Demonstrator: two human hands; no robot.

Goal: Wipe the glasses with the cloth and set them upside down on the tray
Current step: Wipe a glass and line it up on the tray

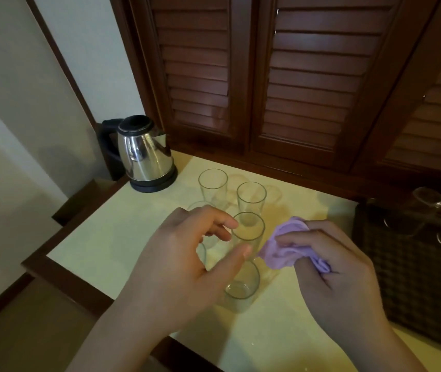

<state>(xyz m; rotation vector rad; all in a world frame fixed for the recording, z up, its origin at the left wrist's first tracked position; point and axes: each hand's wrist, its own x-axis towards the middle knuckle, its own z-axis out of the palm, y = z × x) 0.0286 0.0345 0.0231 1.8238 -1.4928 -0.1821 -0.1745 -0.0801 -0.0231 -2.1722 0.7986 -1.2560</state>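
Left hand (187, 253): thumb and fingers curled round the near glass (246, 261), thumb tip on its side just below the rim, fingers at the rim's left. Can't tell if the pads actually clamp it or just ring it; reads as a light grasp. Glass upright, mouth up, base on the table (93, 245) near the front edge, roughly mid-width.

Right hand (329, 261): clenched on the lilac cloth (289, 245), bunched in the fist. A fold sticks out left, just beside the near glass; contact unclear.

Two more glasses upright behind it: back-left glass (213, 186) and back-right glass (251, 202), near each other, toward the back edge. Part of another rim (196, 204) shows just past the left fingers, mostly hidden by the hand.

Tray (401, 277): dark wicker, at the table's right edge. Tray glasses (425, 208) sit in it, at least one looks base-up; too dark to count or check the rest.

Kettle (145, 154): steel with a black handle, on its base at the back-left corner. Louvred wooden doors (281, 76) behind the table.
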